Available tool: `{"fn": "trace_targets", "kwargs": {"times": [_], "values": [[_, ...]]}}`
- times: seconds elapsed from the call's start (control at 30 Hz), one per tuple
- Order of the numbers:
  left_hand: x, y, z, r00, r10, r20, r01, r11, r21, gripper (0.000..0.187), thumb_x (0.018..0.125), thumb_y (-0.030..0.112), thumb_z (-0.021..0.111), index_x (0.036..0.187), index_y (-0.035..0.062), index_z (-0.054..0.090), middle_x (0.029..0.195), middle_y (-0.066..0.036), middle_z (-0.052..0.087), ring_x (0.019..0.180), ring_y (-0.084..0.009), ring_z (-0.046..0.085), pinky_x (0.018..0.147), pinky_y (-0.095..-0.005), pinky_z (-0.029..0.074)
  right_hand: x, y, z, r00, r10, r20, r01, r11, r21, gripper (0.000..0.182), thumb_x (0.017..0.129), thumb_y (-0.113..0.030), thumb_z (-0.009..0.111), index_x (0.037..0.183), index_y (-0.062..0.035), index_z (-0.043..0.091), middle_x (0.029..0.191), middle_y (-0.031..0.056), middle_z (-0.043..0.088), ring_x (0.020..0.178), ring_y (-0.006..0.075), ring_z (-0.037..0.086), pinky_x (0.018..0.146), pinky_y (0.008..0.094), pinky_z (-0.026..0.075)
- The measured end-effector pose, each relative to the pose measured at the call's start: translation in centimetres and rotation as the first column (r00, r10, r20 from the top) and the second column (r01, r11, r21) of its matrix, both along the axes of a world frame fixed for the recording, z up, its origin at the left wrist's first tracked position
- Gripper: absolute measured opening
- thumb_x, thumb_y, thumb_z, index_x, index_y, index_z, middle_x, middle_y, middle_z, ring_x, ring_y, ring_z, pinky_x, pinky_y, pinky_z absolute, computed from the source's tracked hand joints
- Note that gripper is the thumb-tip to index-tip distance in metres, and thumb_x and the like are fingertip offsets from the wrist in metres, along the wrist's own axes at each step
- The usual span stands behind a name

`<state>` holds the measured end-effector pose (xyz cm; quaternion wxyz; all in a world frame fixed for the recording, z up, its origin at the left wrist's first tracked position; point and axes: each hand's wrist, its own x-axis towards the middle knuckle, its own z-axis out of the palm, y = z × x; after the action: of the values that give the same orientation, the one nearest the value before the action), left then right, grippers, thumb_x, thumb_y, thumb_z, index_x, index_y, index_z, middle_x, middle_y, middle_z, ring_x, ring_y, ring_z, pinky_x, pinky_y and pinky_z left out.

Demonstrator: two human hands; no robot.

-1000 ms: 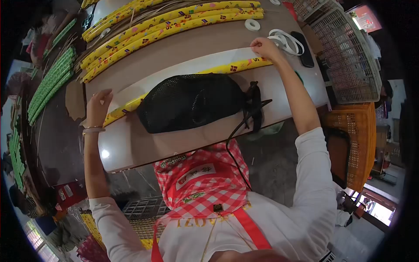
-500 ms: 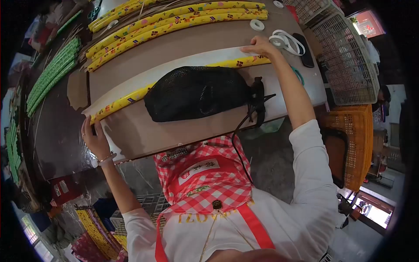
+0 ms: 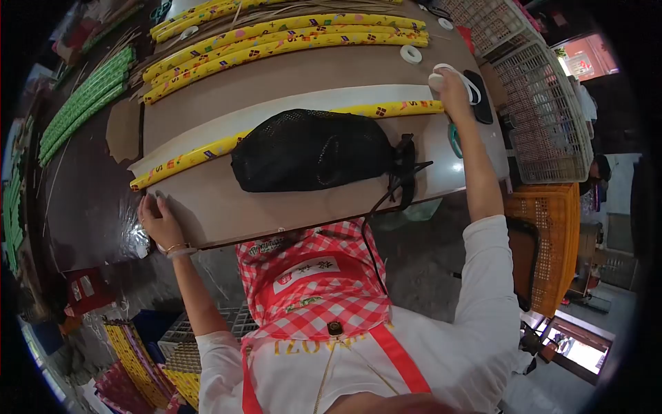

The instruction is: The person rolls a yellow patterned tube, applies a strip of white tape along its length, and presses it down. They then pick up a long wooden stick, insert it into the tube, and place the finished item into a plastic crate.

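A partly rolled sheet of yellow printed wrapping paper [image 3: 186,163] stretches across the table, a strip of its white underside showing along the far edge. On its middle lies a black mesh bag [image 3: 310,152] with a drawstring, hiding part of the roll. My right hand [image 3: 455,96], past the roll's right end, has its fingers closed on a roll of white tape [image 3: 436,82]. Just below the roll's left end, near the front table edge, my left hand [image 3: 160,222] rests with fingers apart, holding nothing.
Several finished yellow paper rolls [image 3: 289,52] lie at the back, green rolls [image 3: 89,103] at the left. Another tape roll [image 3: 410,54], a dark phone-like object [image 3: 478,96] and a teal-handled tool [image 3: 454,141] are on the right. Plastic crates [image 3: 545,103] stand beyond the table's right edge.
My right hand has left the paper's right end and moved right onto the tape roll. My left hand has let go of the left end and drawn back toward the table edge.
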<state>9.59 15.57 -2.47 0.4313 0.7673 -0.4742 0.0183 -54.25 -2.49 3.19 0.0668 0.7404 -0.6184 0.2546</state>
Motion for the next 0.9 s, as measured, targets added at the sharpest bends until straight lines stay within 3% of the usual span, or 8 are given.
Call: {"fn": "trace_targets", "kwargs": {"times": [0.23,0.37,0.4,0.43,0.5,0.57,0.73,0.9], "values": [[0.4,0.2,-0.6,0.999,-0.003,0.049,0.003,1.000,0.003,0.027,0.082,0.013,0.061,0.103,-0.0035,0.059,0.110,-0.017,0.055,0.104,-0.0298,0.052,0.091,-0.0370,0.040,-9.6,5.0,-0.7,0.675,-0.483,0.558,0.567,0.824,0.027,0.046,0.081,-0.030,0.062,0.118,-0.0026,0.053,0.112,0.0140,0.059,0.097,0.0274,0.059,0.083,0.0369,0.044],[-0.5,-0.1,0.1,0.994,0.006,0.112,-0.008,1.000,0.017,0.027,0.079,0.012,0.062,0.102,-0.0032,0.059,0.110,-0.018,0.055,0.103,-0.0309,0.052,0.090,-0.0375,0.041,-15.7,8.3,-4.3,0.505,-0.800,0.324,0.789,0.581,0.202,0.047,0.082,-0.035,0.060,0.117,-0.0037,0.054,0.106,0.0135,0.060,0.092,0.0307,0.059,0.082,0.0397,0.046],[-0.7,0.0,0.4,0.989,0.005,0.150,-0.008,1.000,0.021,0.027,0.079,0.011,0.062,0.101,-0.0032,0.059,0.109,-0.018,0.055,0.103,-0.0311,0.052,0.090,-0.0378,0.041,-21.6,9.7,-7.7,0.530,-0.783,0.326,0.765,0.608,0.214,0.047,0.082,-0.035,0.060,0.117,-0.0037,0.054,0.106,0.0135,0.060,0.092,0.0307,0.059,0.082,0.0397,0.046],[-0.6,0.1,0.2,0.980,-0.017,0.199,0.016,1.000,0.008,0.027,0.077,0.010,0.063,0.100,-0.0031,0.059,0.109,-0.017,0.055,0.102,-0.0314,0.052,0.089,-0.0382,0.041,-26.8,7.6,-11.3,0.616,-0.744,-0.259,0.751,0.457,0.477,0.051,0.083,-0.044,0.057,0.118,-0.0064,0.055,0.112,0.0124,0.059,0.098,0.0297,0.057,0.082,0.0421,0.046],[-0.7,0.1,0.0,0.981,-0.006,0.195,0.016,0.999,-0.049,0.027,0.077,0.010,0.062,0.102,-0.0021,0.058,0.107,-0.017,0.056,0.101,-0.0317,0.053,0.089,-0.0383,0.041,-20.9,9.2,-6.3,0.621,-0.545,-0.563,0.750,0.622,0.225,0.049,0.085,-0.046,0.054,0.117,-0.0085,0.055,0.106,0.0120,0.059,0.095,0.0270,0.056,0.080,0.0401,0.046],[-1.1,0.2,0.3,0.993,0.049,0.107,-0.043,0.998,-0.055,0.028,0.077,0.010,0.062,0.102,-0.0015,0.058,0.107,-0.016,0.057,0.101,-0.0306,0.053,0.090,-0.0379,0.041,-17.6,8.2,-5.2,0.826,-0.560,0.063,0.563,0.817,-0.127,0.042,0.088,-0.039,0.054,0.117,-0.0091,0.055,0.107,0.0112,0.057,0.098,0.0251,0.053,0.082,0.0364,0.044],[-1.4,0.1,0.4,0.992,0.097,-0.079,-0.105,0.989,-0.106,0.031,0.077,0.008,0.060,0.107,-0.0013,0.056,0.106,-0.016,0.057,0.099,-0.0298,0.054,0.088,-0.0361,0.043,6.6,8.3,4.9,0.930,0.354,-0.095,-0.321,0.912,0.254,0.048,0.081,-0.022,0.063,0.125,-0.0092,0.048,0.130,0.0128,0.045,0.115,0.0277,0.047,0.096,0.0371,0.037],[-0.4,-0.2,0.6,0.933,0.067,-0.354,-0.147,0.968,-0.205,0.033,0.079,0.007,0.060,0.111,-0.0021,0.053,0.107,-0.015,0.055,0.092,-0.0208,0.058,0.080,-0.0297,0.047,10.5,5.6,3.2,0.924,0.380,0.036,-0.345,0.790,0.506,0.049,0.078,-0.007,0.061,0.125,-0.0095,0.047,0.119,0.0110,0.053,0.113,0.0302,0.047,0.096,0.0384,0.035]]}}
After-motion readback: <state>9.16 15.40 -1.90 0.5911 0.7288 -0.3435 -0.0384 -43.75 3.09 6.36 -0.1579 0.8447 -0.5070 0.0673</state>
